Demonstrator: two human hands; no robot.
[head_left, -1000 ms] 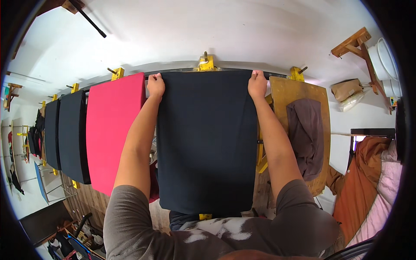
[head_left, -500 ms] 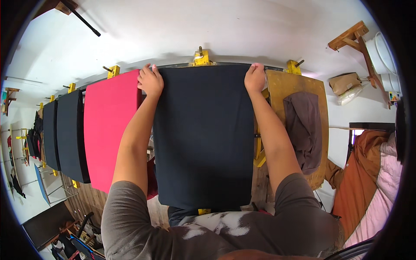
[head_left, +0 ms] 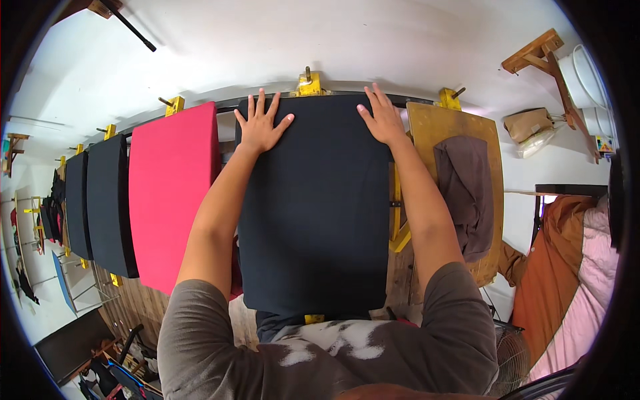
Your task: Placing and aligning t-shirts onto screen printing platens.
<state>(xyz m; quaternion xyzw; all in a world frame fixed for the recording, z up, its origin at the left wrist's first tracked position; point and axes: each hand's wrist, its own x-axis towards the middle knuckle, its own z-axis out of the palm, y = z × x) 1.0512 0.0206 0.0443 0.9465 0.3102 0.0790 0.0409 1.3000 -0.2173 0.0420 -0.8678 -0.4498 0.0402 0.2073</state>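
Note:
Straight ahead of me is a black cloth point(head_left: 317, 207) drawn smooth over a flat rectangular board, whose own surface stays hidden. My left hand point(head_left: 263, 128) rests on its far left corner with fingers spread and pointing toward the wall. On the far right corner lies my right hand point(head_left: 384, 121), flat, its fingers stretched out and the thumb apart. Neither hand grips anything. A yellow bracket point(head_left: 309, 85) with an upright bolt stands at the board's far edge, between the hands.
To the left are a red cloth-covered board point(head_left: 173, 200) and black-covered boards point(head_left: 110, 207). On the right, a wooden board point(head_left: 421, 137) carries a crumpled brown cloth point(head_left: 463, 193). A white wall point(head_left: 373, 40) rises behind the row. Orange fabric point(head_left: 553, 253) hangs at far right.
Both hands have let go of the cloth's far side edges. They have moved inward onto its top and opened flat, the left one more to the right.

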